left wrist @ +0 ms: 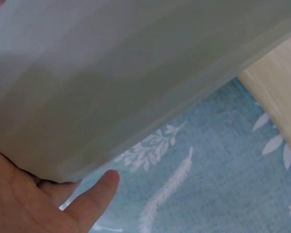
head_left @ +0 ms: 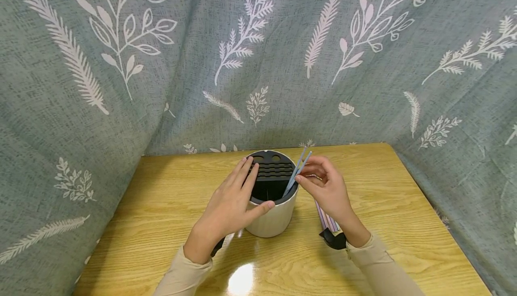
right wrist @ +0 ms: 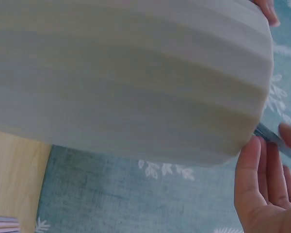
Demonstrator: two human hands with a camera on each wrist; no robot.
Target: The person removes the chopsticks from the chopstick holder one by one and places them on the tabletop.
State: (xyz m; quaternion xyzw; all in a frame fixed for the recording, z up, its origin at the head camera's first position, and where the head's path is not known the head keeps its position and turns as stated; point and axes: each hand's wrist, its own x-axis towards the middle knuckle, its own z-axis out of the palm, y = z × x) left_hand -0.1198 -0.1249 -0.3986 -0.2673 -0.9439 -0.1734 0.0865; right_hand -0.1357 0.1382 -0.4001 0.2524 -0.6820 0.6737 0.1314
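Observation:
A round cream holder [head_left: 269, 222] with ribbed sides and a black slotted insert [head_left: 274, 170] stands upright on the table. Two thin light-blue sticks [head_left: 294, 177], pencil-like, lean out of the open front compartment at its right rim. My right hand [head_left: 327, 190] pinches these sticks near the rim with thumb and fingertips; the right wrist view shows one blue stick [right wrist: 267, 133] between them. Fingers spread and mostly straight, my left hand [head_left: 232, 199] rests on the holder's left rim, with its thumb along the front. The left wrist view shows the holder's side [left wrist: 111, 92] above this hand.
A row of pastel sticks [head_left: 328, 218] lies on the wooden table [head_left: 387, 215] right of the holder, partly hidden under my right hand and wrist. Grey-green leaf-patterned cloth [head_left: 282, 107] hangs behind the table and at both sides.

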